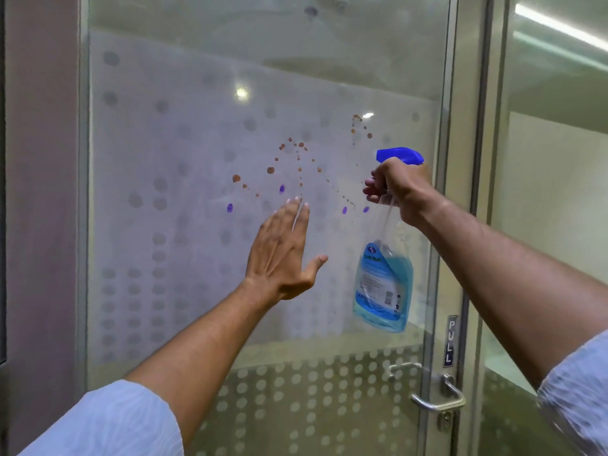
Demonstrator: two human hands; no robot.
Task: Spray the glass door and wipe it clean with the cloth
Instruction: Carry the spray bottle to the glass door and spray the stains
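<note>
The glass door fills the view, its middle band frosted with a dot pattern. Brown splatter spots and a few purple marks dirty the glass at its centre. My right hand grips the neck of a clear spray bottle of blue liquid; its blue trigger head points left at the glass. My left hand is flat and empty, fingers together pointing up, just below the spots, at or very near the glass. No cloth is in view.
A metal lever handle and a PULL sign sit on the door's right stile. A second glass panel stands to the right. A plain wall borders the door on the left.
</note>
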